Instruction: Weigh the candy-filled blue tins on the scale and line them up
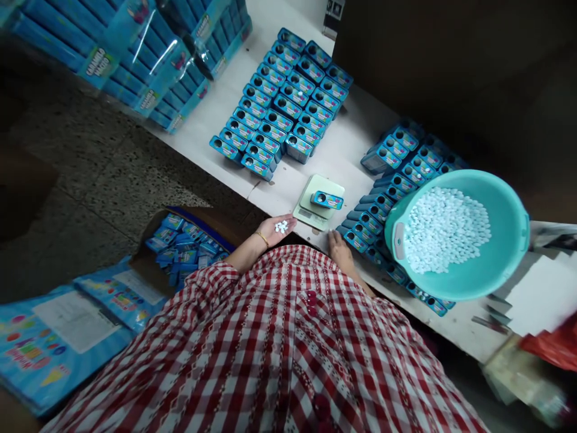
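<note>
As white mints are cradled on the open, upturned palm of the left hand, light, slippery and best pinched singly, the right hand is seen curled beside blue tins on the white table, its grip untellable.

A speckled terrazzo floor spreads dim across the left side, a long white desk runs diagonally beside it, and a dark flat panel fills the upper right, all under soft, low light
</note>
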Demonstrator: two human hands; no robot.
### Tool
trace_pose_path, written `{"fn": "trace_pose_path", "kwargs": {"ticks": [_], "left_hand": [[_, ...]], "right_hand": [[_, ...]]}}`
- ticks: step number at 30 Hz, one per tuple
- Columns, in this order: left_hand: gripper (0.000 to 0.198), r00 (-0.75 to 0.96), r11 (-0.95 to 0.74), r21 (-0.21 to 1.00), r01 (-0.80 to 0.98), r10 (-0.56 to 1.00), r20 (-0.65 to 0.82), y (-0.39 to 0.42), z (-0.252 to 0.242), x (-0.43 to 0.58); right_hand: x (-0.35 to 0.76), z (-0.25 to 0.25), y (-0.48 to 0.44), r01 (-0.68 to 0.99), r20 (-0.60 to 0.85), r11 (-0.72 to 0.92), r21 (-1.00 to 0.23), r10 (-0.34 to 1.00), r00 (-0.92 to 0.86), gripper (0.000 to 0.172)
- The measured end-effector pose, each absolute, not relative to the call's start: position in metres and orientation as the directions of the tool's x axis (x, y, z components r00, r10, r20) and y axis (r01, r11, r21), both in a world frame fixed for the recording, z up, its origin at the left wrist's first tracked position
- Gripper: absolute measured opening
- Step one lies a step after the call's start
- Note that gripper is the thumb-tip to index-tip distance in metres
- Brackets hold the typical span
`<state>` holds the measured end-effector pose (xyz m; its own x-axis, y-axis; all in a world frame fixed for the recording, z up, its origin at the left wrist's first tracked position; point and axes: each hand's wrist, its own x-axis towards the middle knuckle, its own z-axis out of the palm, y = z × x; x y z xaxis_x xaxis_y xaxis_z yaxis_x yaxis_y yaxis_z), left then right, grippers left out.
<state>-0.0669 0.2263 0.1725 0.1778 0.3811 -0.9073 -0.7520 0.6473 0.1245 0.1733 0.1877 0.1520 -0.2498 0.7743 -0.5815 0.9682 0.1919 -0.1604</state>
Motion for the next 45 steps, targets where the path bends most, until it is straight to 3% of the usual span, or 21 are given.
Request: {"fn": "trace_pose_path", "kwargs": {"ticks": [2,9,16,24,26,28,31,33,36,40,45], "left_hand": [[0.024,0.17,0.658,0.13,-0.742,0.371,-0.913,0.224,0.173,-0.066],[0.024,0.177,0.692,0.106,-0.714,0.325,-0.929,0.216,0.174,-0.067],[0.025,0.201,0.712,0.092,-0.696,0.316,-0.927,0.212,0.172,-0.063],[0.026,0.267,0.718,0.07,-0.693,0.346,-0.899,0.214,0.176,-0.06],[0.028,0.306,0.708,0.054,-0.704,0.371,-0.877,0.217,0.178,-0.058],[0.029,0.345,0.704,0.044,-0.709,0.4,-0.849,0.22,0.182,-0.055],[0.03,0.392,0.703,0.035,-0.71,0.436,-0.81,0.226,0.189,-0.048],[0.03,0.398,0.692,0.032,-0.721,0.452,-0.799,0.228,0.192,-0.042],[0.03,0.394,0.682,0.029,-0.731,0.455,-0.798,0.227,0.196,-0.035],[0.029,0.393,0.688,0.017,-0.726,0.435,-0.81,0.225,0.202,-0.03],[0.026,0.366,0.646,0.079,-0.759,0.524,-0.769,0.237,0.21,-0.026]], "right_hand": [[0.17,0.137,0.19,0.973,-0.63,0.199,-0.119,0.742,-0.229,0.046],[0.174,0.126,0.186,0.974,-0.639,0.176,-0.145,0.734,-0.228,0.041],[0.163,0.128,0.193,0.992,-0.656,0.087,-0.09,0.744,-0.125,0.05],[0.159,0.136,0.197,0.992,-0.631,0.057,-0.114,0.767,-0.117,0.033],[0.159,0.146,0.194,0.983,-0.554,0.048,-0.179,0.82,-0.141,0.029],[0.153,0.161,0.194,0.937,-0.396,0.08,-0.34,0.891,-0.22,0.026],[0.134,0.185,0.204,0.765,-0.122,0.288,-0.576,0.895,-0.429,0.025],[0.12,0.198,0.213,0.687,-0.041,0.415,-0.596,0.839,-0.543,0.024],[0.107,0.207,0.224,0.676,-0.071,0.495,-0.546,0.776,-0.626,0.023],[0.107,0.207,0.23,0.672,-0.101,0.496,-0.55,0.759,-0.643,0.02],[0.115,0.207,0.244,0.685,-0.012,0.445,-0.576,0.834,-0.552,0.013]]}}
